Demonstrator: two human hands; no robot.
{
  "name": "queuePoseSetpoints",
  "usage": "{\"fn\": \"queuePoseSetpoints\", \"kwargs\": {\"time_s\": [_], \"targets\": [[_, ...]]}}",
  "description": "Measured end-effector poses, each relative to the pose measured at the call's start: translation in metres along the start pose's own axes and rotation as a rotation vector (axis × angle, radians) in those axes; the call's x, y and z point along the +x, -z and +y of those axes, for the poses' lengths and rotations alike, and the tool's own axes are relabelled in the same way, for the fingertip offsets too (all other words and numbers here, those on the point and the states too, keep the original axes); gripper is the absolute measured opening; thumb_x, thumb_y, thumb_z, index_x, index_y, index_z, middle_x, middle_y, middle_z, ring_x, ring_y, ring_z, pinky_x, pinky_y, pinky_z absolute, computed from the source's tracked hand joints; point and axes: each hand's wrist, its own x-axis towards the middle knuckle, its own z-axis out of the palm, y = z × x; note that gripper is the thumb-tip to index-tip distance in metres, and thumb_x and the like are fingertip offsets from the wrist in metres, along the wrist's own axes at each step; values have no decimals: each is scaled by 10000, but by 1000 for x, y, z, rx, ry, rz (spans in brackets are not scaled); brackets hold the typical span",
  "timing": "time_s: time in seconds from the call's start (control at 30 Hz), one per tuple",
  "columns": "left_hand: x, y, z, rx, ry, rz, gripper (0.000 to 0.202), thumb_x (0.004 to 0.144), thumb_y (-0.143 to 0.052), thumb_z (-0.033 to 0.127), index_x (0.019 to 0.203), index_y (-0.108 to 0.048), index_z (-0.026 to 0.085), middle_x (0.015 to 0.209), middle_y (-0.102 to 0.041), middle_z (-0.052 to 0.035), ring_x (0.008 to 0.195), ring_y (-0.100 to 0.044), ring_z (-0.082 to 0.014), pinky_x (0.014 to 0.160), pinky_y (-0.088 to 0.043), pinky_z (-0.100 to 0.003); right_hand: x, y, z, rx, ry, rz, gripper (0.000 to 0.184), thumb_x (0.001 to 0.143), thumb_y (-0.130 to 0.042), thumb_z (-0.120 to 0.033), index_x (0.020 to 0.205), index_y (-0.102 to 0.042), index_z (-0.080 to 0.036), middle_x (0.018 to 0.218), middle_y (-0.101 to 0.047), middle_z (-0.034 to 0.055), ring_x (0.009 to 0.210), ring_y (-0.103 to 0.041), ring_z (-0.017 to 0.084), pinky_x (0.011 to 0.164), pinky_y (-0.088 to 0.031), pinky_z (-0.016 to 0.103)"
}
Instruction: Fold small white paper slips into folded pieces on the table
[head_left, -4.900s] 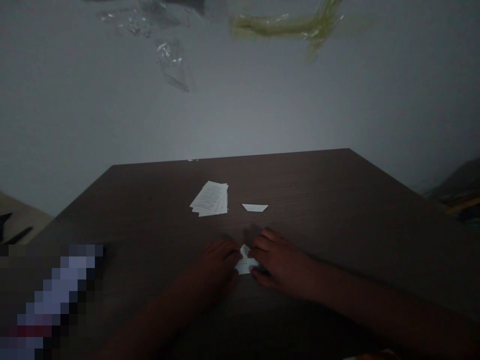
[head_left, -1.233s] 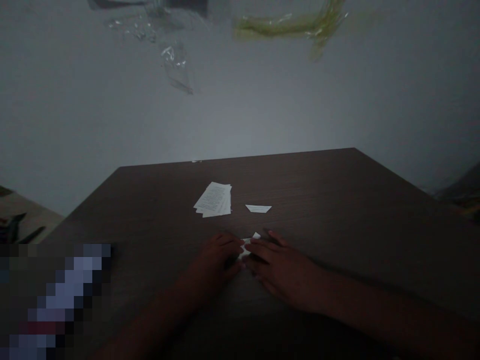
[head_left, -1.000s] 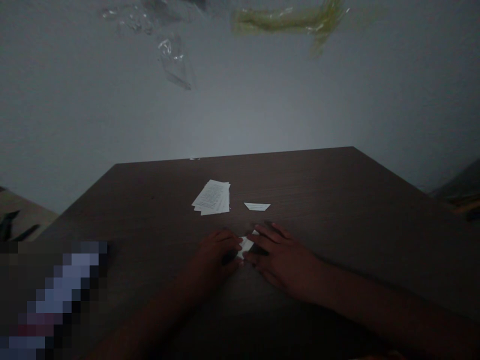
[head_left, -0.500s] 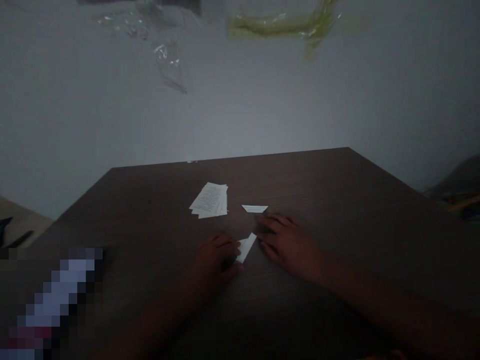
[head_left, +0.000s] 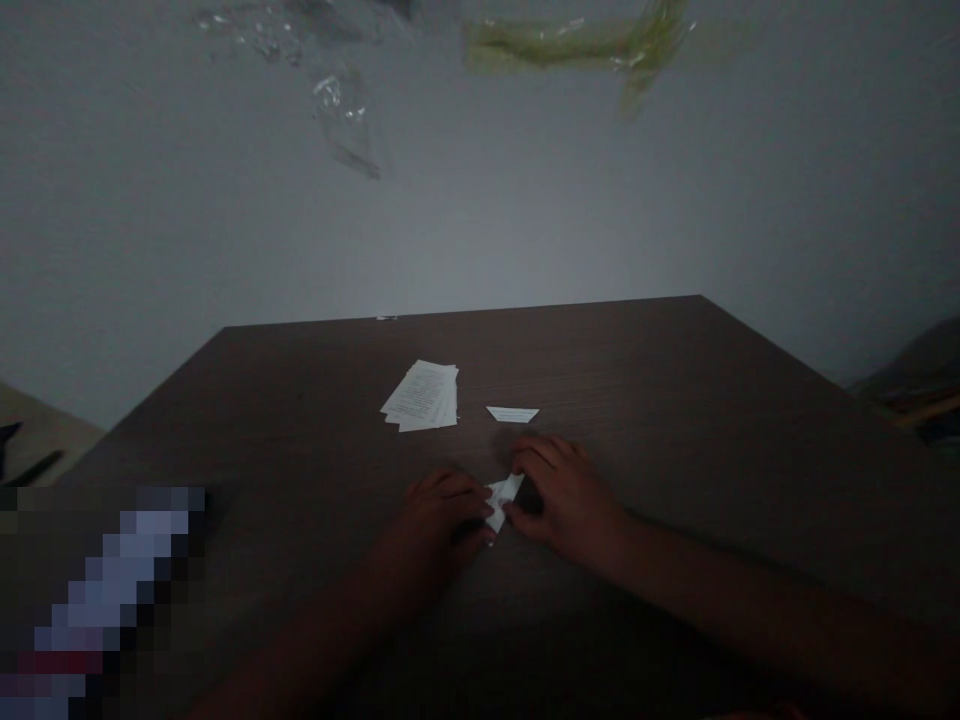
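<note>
A small folded white paper piece (head_left: 502,497) lies on the dark wooden table (head_left: 675,420) between my two hands. My left hand (head_left: 442,515) presses on its left part with curled fingers. My right hand (head_left: 566,490) pinches its right edge with the fingertips. Beyond them lies a small white folded paper shaped like a boat (head_left: 512,413). To its left sits a loose stack of printed paper slips (head_left: 421,396).
A blurred-out patch (head_left: 97,600) covers the table's near left corner. A grey wall (head_left: 480,220) rises behind the table, with clear and yellowish plastic wrap (head_left: 570,45) stuck near its top. Dark items (head_left: 922,390) sit off the table's right side.
Half a second ago my right hand was lifted off toward the boat-shaped paper, leaving the piece under my left fingers. Now it has come back and grips the piece's right edge.
</note>
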Motion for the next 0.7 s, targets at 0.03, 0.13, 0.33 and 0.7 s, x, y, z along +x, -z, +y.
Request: {"fn": "queuePoseSetpoints", "kwargs": {"time_s": [0.03,0.13,0.33,0.7], "targets": [[0,0,1,-4,10,-5,307,991,-877,44,1196,-886,272,1359,-883,-29,1333,-767,-320,1168,-587,-497,2,1,5,-17,-17,10,258,949,-888,-276,1184,-786,-244,1439,-821,161,1316,-750,416,1070,-600,586],[1,3,3,-6,39,-23,295,985,-885,61,1194,-890,268,1351,-884,-25,1352,-767,-332,1189,-581,-501,8,5,20,-49,-72,50,215,938,-864,-245,1125,-758,-248,1388,-823,155,1271,-762,411,1051,-608,592],[1,6,7,8,35,-46,290,981,-838,45,1167,-886,262,1343,-880,-41,1361,-761,-339,1194,-581,-520,2,3,4,-49,-1,47,239,934,-867,-241,1144,-755,-235,1433,-807,168,1311,-754,414,1078,-614,600],[1,2,-2,5,8,-35,274,993,-842,99,1183,-891,290,1349,-888,-44,1333,-777,-335,1183,-602,-518,15,5,18,-39,-151,51,222,920,-834,-191,1093,-701,-238,1363,-785,168,1256,-747,399,1063,-615,596]]}}
